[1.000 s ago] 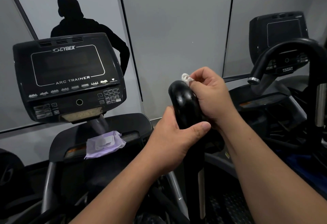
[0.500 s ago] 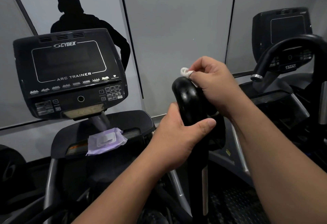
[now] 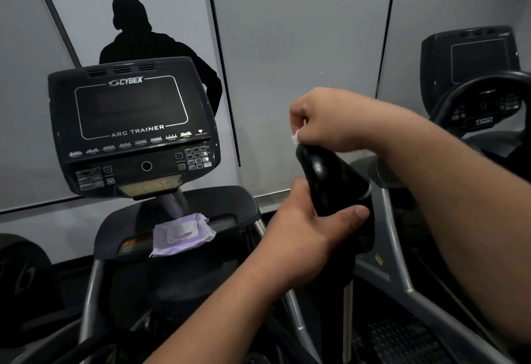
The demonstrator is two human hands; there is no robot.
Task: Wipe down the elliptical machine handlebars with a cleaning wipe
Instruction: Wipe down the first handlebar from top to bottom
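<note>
Nearby, wipes pack (image 3: 181,233) below console (image 3: 132,128)

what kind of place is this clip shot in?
Most likely a gym's cardio area. A Cybex "Arc Trainer" console stands in front, a second machine's console sits to the right, and both hands are on a black handlebar, with a pack of wipes on the machine's ledge.
</note>
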